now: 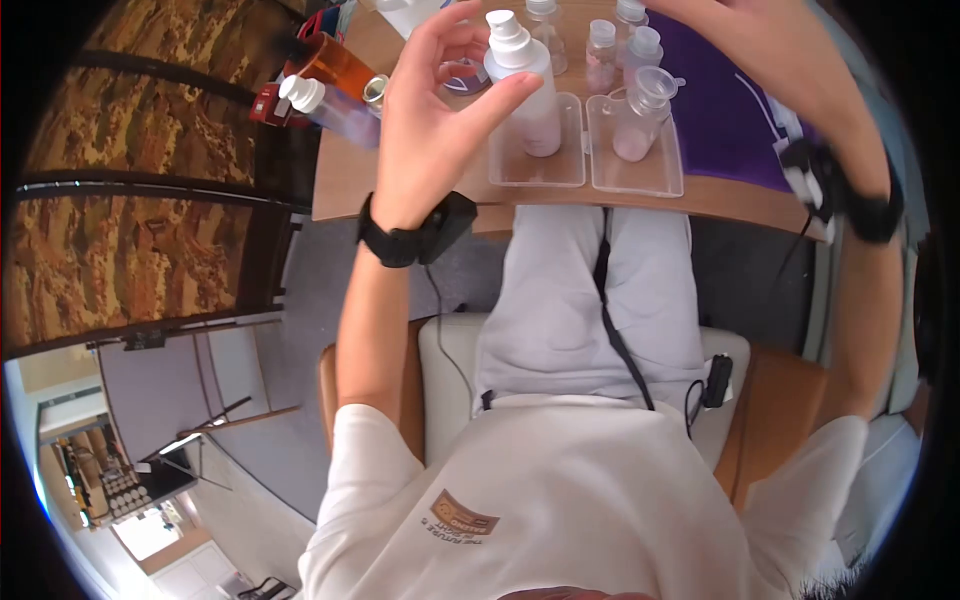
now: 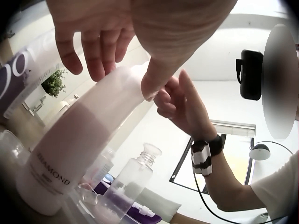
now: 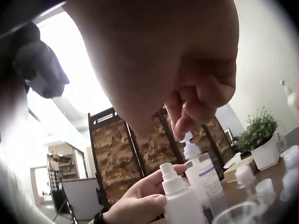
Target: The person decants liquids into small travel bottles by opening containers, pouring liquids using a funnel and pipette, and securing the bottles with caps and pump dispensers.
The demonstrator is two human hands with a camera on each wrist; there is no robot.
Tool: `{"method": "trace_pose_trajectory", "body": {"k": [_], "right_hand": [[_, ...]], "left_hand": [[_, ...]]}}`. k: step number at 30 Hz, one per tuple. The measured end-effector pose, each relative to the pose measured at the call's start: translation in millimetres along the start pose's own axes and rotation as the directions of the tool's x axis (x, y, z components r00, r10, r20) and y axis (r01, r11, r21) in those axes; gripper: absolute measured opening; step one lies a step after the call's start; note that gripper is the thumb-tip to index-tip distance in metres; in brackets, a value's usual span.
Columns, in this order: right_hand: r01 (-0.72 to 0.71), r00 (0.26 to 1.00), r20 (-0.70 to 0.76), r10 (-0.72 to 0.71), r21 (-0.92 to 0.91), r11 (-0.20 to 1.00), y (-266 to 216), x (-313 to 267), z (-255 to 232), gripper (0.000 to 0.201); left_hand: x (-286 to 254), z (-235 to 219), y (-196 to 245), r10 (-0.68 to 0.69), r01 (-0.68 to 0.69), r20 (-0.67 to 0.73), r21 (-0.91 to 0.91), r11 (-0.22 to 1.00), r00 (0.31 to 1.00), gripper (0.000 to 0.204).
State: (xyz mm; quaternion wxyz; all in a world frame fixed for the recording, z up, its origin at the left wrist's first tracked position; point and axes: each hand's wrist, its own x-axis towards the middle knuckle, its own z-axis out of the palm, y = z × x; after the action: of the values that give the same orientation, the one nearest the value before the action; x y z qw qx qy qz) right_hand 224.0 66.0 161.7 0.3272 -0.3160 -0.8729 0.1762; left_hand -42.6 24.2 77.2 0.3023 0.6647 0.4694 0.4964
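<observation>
My left hand is at the upper part of a white pump bottle, thumb on one side and fingers round the other. The bottle, lettered DIAMOND, shows pinkish content in its lower part in the left wrist view and stands over the left clear tray. My right hand is raised beyond it with loosely curled fingers and nothing visible in them; in the head view its fingers are cut off by the top edge. A small clear bottle with a funnel in its mouth stands in the right tray.
Several small clear bottles stand behind the trays. A purple cloth lies to the right. An amber bottle and a clear pump bottle are at the left. A potted plant stands farther back.
</observation>
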Motion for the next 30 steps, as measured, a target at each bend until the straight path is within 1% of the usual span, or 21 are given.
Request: {"method": "trace_pose_trajectory", "body": {"k": [1,2,3,4,5,6,7,8,9,10,12,15,18,20,23,24,25,26,29,30], "right_hand": [[-0.029,0.996,-0.082,0.028,-0.016,0.999,21,-13,5,0.031],[-0.057,0.985,-0.164,0.051,-0.033,0.998,40,-28,5,0.03],[-0.142,0.98,-0.14,0.142,0.011,0.99,57,-49,2,0.028],[-0.238,0.958,-0.151,0.245,0.064,0.969,63,-66,4,0.027],[-0.328,0.925,-0.161,0.344,0.12,0.937,68,-83,7,0.026],[-0.429,0.877,-0.146,0.458,0.192,0.883,77,-99,11,0.025],[-0.483,0.838,-0.158,0.522,0.229,0.845,82,-112,17,0.025],[-0.476,0.836,-0.179,0.519,0.234,0.848,88,-123,24,0.026],[-0.499,0.81,-0.193,0.554,0.27,0.824,91,-132,31,0.028],[-0.508,0.787,-0.22,0.577,0.301,0.807,99,-141,39,0.028],[-0.496,0.757,-0.211,0.618,0.431,0.754,117,-155,54,0.026],[-0.48,0.76,-0.236,0.605,0.424,0.768,129,-162,74,0.023],[-0.452,0.798,-0.243,0.551,0.363,0.815,127,-166,77,0.022],[-0.476,0.795,-0.252,0.551,0.305,0.825,125,-165,77,0.021],[-0.49,0.791,-0.225,0.569,0.323,0.809,128,-166,75,0.022],[-0.506,0.786,-0.213,0.58,0.317,0.802,126,-165,73,0.022],[-0.486,0.796,-0.218,0.565,0.327,0.81,130,-167,75,0.023],[-0.496,0.789,-0.213,0.576,0.333,0.802,128,-166,75,0.023],[-0.487,0.802,-0.185,0.568,0.346,0.802,124,-166,76,0.021],[-0.478,0.808,-0.185,0.56,0.349,0.806,123,-165,77,0.02]], "left_hand": [[0,-3,1,-0.022,0.021,0.016,0.051,0.998,1.0,0.07],[2,-7,-1,0.008,-0.011,0.058,0.053,0.999,0.998,0.07],[5,-11,-4,0.041,-0.046,0.096,0.057,0.997,0.995,0.07],[8,-15,-5,0.075,-0.084,0.133,0.063,0.994,0.988,0.07],[9,-18,0,0.12,-0.143,0.147,0.155,0.977,0.982,0.059],[11,-20,2,0.138,-0.175,0.159,0.244,0.954,0.978,0.06],[12,-22,3,0.15,-0.2,0.17,0.334,0.921,0.974,0.061],[13,-24,2,0.155,-0.22,0.183,0.424,0.878,0.971,0.063],[14,-24,-1,0.196,-0.251,0.172,0.414,0.875,0.966,0.063],[17,-25,-3,0.193,-0.252,0.177,0.426,0.869,0.965,0.062],[22,-26,-1,0.189,-0.261,0.199,0.451,0.854,0.962,0.061],[27,-32,12,0.08,-0.24,0.305,0.533,0.811,0.949,0.051],[27,-33,17,0.093,-0.259,0.309,0.556,0.79,0.947,0.053],[30,-35,16,0.103,-0.286,0.33,0.573,0.768,0.938,0.052],[31,-33,13,0.117,-0.25,0.288,0.481,0.841,0.95,0.046],[32,-34,14,0.083,-0.228,0.304,0.481,0.846,0.949,0.047],[32,-35,15,0.085,-0.222,0.294,0.472,0.853,0.952,0.046],[31,-37,18,0.081,-0.211,0.287,0.457,0.864,0.954,0.046],[34,-64,29,0.062,-0.157,0.257,0.368,0.916,0.964,0.042],[32,-73,55,-0.201,0.13,0.234,0.286,0.949,0.951,0.042]]}}
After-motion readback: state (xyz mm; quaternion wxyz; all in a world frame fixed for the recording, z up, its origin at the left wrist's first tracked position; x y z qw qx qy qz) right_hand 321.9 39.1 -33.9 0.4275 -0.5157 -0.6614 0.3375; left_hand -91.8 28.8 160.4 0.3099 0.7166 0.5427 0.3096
